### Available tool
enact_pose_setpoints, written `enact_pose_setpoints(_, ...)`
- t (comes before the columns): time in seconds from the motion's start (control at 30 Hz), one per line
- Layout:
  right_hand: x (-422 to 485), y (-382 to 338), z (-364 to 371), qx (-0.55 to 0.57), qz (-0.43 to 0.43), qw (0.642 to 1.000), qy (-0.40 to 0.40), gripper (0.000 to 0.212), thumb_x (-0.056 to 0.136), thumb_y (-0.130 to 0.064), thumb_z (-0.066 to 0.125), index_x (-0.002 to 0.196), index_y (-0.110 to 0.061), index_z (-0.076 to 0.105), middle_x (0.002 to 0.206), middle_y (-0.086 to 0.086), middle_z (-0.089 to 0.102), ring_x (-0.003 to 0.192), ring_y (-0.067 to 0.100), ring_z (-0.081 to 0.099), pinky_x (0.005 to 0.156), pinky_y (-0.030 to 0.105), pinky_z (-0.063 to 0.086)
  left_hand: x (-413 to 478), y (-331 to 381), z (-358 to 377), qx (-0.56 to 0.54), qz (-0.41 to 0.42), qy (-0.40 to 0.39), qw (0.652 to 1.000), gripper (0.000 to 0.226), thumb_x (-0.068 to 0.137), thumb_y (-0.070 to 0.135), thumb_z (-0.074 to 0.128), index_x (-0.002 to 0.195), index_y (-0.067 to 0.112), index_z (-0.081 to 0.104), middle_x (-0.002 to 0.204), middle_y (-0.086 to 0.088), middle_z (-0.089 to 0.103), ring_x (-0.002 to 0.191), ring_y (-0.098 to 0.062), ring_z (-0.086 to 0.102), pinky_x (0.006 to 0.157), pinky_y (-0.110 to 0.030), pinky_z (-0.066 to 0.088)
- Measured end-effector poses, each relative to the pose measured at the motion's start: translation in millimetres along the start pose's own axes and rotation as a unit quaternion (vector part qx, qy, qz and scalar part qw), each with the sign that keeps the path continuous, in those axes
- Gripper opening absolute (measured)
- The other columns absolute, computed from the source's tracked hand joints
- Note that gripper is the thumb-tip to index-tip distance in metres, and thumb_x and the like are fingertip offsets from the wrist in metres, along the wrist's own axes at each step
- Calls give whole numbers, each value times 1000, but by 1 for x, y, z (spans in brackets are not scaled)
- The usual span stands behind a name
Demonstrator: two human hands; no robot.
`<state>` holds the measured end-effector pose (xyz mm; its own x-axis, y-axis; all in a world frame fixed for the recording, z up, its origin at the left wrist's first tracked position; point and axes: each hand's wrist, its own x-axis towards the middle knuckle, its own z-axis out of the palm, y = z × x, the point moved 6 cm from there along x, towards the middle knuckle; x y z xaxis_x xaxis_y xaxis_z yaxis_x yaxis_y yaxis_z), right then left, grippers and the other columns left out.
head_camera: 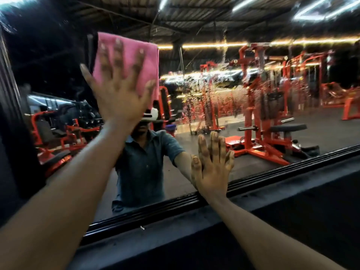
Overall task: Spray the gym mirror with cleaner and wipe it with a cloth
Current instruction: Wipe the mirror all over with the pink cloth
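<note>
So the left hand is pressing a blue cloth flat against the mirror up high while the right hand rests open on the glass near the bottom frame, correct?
Not quite: the cloth is pink, not blue, as the head view shows. The rest holds: the left hand presses it flat against the mirror up high, and the right hand rests open on the glass near the bottom frame.

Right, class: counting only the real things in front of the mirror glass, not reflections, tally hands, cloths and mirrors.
Bare hands: 2, left hand and right hand
Pink microfibre cloth: 1
Black-framed wall mirror: 1
Total: 4
</note>
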<state>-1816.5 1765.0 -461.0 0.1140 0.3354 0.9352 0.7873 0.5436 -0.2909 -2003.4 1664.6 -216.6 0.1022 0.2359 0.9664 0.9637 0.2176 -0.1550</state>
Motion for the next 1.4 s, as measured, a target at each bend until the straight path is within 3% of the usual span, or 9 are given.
enact_pose_setpoints(0.03,0,0,0,0,0,1000,1,62,106,-46,34,165,-33,20,175,2,4,161,27,3,124,67,8,-12,9,4,8,-10,-2,1000,74,102,73,8,166,37,5,174,-14,4,160,-39,2,117,-77,0)
enact_pose_setpoints(0.2,0,2,2,-13,11,1000,-9,64,105,-45,37,165,-33,20,175,2,3,161,28,4,122,68,11,-42,34,29,38,205,-49,977,77,99,74,9,165,38,-4,175,-9,-6,161,-33,-4,117,-78,6)
enact_pose_setpoints(0.37,-2,-2,0,-23,9,1000,2,63,105,-47,33,165,-33,19,175,1,4,161,27,6,122,68,15,-29,-12,12,-41,-48,13,998,71,103,73,15,165,40,1,175,-10,3,160,-36,1,117,-78,0)
enact_pose_setpoints(0.53,9,1,-7,-26,0,1000,8,62,103,-50,35,162,-37,21,170,5,19,154,28,20,120,58,17,-121,17,32,-48,57,-25,997,71,106,66,23,166,38,-1,175,-9,-4,161,-36,-2,116,-79,6)
enact_pose_setpoints(0.67,37,21,-20,-9,37,999,29,58,106,-60,19,160,-52,0,170,2,15,154,22,17,124,40,-2,-121,18,36,-73,0,1,997,71,105,65,30,165,41,2,175,-5,-5,161,-32,-3,117,-78,3)
enact_pose_setpoints(0.93,70,68,-52,-48,4,998,31,60,100,-48,35,157,-28,36,169,6,26,154,30,23,118,54,15,-120,32,41,-65,-54,8,996,74,103,68,35,165,43,2,175,-4,-3,161,-32,-4,118,-77,2)
enact_pose_setpoints(1.1,87,93,-53,-45,-44,998,10,57,102,-50,32,158,-35,29,169,6,23,152,32,26,116,62,19,-122,36,39,-41,-72,10,997,72,103,72,28,165,43,6,175,-4,-2,161,-32,-5,118,-77,1)
enact_pose_setpoints(1.23,99,104,-40,-31,-109,994,-5,57,106,-53,27,162,-41,20,173,0,12,155,28,19,121,54,11,-126,44,40,-30,-113,5,993,72,102,69,29,165,44,5,175,-3,-5,161,-32,-7,117,-78,2)
enact_pose_setpoints(1.4,100,119,-30,-69,-151,986,-1,59,108,-54,28,164,-38,20,175,-1,8,158,27,19,117,56,22,-135,58,42,-23,-182,19,983,71,101,66,33,165,44,10,176,-1,-3,161,-30,-6,117,-78,1)
